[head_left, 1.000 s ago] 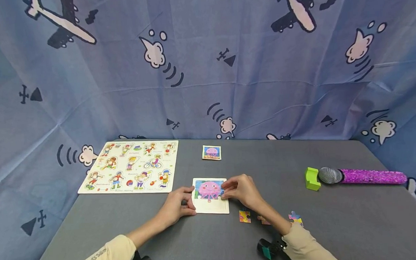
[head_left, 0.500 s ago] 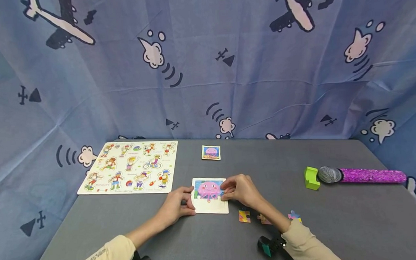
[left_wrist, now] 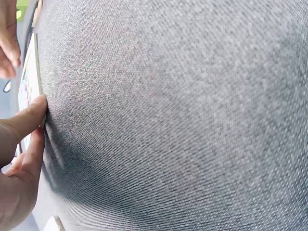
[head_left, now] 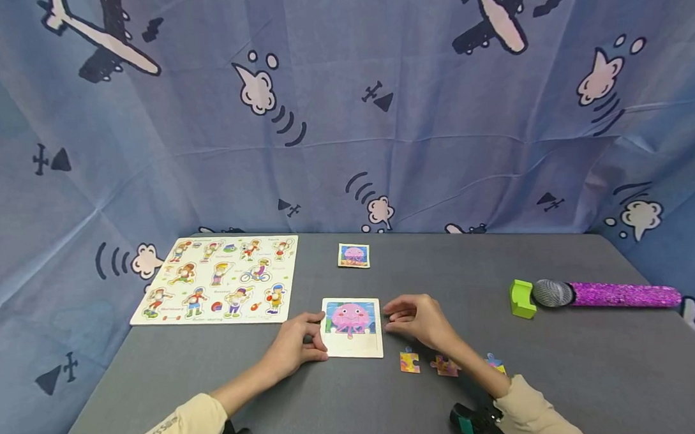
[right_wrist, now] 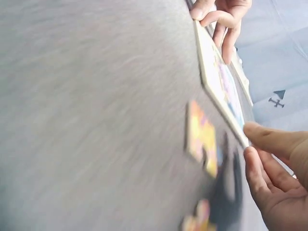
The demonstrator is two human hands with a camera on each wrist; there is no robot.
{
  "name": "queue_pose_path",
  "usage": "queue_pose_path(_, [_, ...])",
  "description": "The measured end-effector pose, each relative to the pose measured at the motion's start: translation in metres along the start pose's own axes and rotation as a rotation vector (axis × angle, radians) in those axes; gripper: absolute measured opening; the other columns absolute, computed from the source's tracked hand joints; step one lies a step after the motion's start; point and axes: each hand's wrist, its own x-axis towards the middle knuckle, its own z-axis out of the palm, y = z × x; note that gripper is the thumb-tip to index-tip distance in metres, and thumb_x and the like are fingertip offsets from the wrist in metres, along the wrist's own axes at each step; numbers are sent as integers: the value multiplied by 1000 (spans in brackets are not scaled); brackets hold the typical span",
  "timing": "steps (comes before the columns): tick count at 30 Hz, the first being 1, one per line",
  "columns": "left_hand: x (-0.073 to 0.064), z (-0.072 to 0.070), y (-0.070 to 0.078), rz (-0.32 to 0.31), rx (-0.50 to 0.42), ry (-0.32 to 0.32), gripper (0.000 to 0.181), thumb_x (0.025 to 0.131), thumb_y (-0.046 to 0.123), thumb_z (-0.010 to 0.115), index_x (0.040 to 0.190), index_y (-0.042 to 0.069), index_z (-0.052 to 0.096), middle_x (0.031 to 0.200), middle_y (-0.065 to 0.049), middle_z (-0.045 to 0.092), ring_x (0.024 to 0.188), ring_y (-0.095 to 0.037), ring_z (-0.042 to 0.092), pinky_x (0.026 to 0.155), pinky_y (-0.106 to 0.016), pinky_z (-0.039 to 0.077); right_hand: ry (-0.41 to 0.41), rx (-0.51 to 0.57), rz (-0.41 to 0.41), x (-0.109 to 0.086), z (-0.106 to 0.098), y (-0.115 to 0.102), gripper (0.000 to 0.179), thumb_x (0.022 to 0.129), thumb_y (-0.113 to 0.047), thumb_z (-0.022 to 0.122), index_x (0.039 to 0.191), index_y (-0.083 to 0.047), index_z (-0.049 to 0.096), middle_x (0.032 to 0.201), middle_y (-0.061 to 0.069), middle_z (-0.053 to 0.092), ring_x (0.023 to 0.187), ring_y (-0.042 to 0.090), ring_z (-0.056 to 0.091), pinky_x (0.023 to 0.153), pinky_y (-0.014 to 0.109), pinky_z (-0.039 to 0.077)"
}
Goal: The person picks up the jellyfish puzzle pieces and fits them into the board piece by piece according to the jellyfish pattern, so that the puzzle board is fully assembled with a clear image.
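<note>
A white puzzle board [head_left: 352,346] lies flat before me, its upper part filled with a pink octopus picture [head_left: 351,318] and its lower strip bare. My left hand [head_left: 296,342] grips the board's left edge between thumb and fingers. Just off the right edge hovers my right hand [head_left: 418,319], fingers loosely bent, with nothing visible between them. Nearer to me lie a yellow-orange puzzle piece [head_left: 410,362], an orange-pink piece [head_left: 446,366] and a blue-yellow piece [head_left: 495,363], this last partly hidden by the right forearm. In the right wrist view the yellow-orange piece [right_wrist: 202,137] is blurred.
Behind the board is a small octopus picture card [head_left: 353,256]. A large board with children's sports pictures [head_left: 217,280] lies at the left. To the right are a lime-green block [head_left: 521,299] and a glittery pink microphone [head_left: 623,295]. A patterned curtain [head_left: 322,147] backs the grey table.
My right hand has let go of the octopus picture and moved right, off the board. Its right side now shows. The left hand stays at the left edge.
</note>
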Motion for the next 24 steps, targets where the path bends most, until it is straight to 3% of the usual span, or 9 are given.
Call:
queue_pose_path(6, [-1,0,-2,84,12,46,26,63,6,86,61,11,60,114,-26,63,106,-40,60,84,-45,49,-22,123,34,-24,-17,7,28,78,0,76,103,8,66,98,19,68,83,18,68,73,23,54])
queue_pose_path(9, [-1,1,-3,54,-4,35,26,63,5,85,60,11,60,116,-26,63,108,-40,60,86,-46,48,-26,141,40,-35,-21,8,29,77,0,77,103,9,65,98,19,68,83,18,68,73,23,55])
queue_pose_path(13, [-1,2,-3,1,-21,1,26,64,4,85,60,11,60,120,-24,61,112,-39,58,90,-49,46,-30,94,46,-49,-22,6,33,73,-5,81,101,6,67,98,15,69,85,18,68,74,24,55])
queue_pose_path(19, [-2,0,-2,1,-11,4,25,65,6,85,60,12,61,121,-23,62,114,-37,58,92,-49,45,-52,-63,-11,-62,-21,4,33,70,-13,85,97,-2,70,95,8,71,84,13,68,73,23,55])
queue_pose_path(24, [-3,-1,-2,1,-12,5,25,65,6,85,60,12,61,121,-23,62,114,-37,58,93,-48,44,-47,-104,-62,-66,-19,3,26,71,-11,83,92,-5,71,89,4,71,77,9,66,68,24,55])
